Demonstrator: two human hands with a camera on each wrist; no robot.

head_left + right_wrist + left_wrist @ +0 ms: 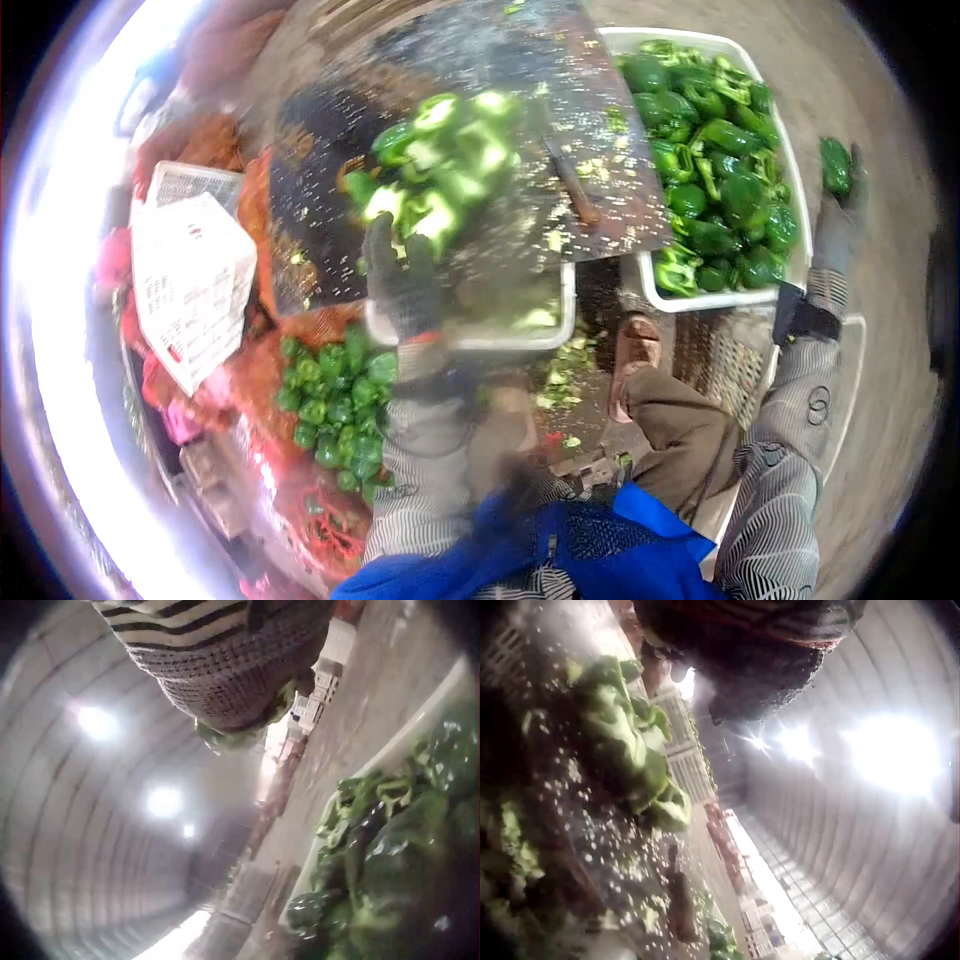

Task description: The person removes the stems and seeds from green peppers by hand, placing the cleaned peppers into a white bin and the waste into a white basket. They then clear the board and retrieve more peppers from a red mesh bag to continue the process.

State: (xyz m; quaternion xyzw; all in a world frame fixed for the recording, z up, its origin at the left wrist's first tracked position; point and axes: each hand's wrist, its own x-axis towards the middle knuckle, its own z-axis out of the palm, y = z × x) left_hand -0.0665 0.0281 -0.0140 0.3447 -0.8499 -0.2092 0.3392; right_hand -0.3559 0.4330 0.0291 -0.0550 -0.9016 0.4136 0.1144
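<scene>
My left hand (405,285), in a dark glove, reaches over the near edge of a dark board (330,200) with its fingers extended. Its fingertips are right at a blurred heap of split green peppers (450,160); in the left wrist view, pale green pepper pieces (622,735) lie on the seed-strewn board. Off to the far right, my gloved right hand (840,235) holds a dark green pepper (836,165) out beyond a white tub (620,40) of green peppers. The right wrist view shows a bit of green at that glove's fingers (240,697).
A knife (575,190) with a brown handle lies on the board's right part. Another white tub (470,338) sits under the board's near edge. Whole green peppers (340,400) are heaped at the lower left, near red netting (330,530). White plastic crates (195,280) stand at left.
</scene>
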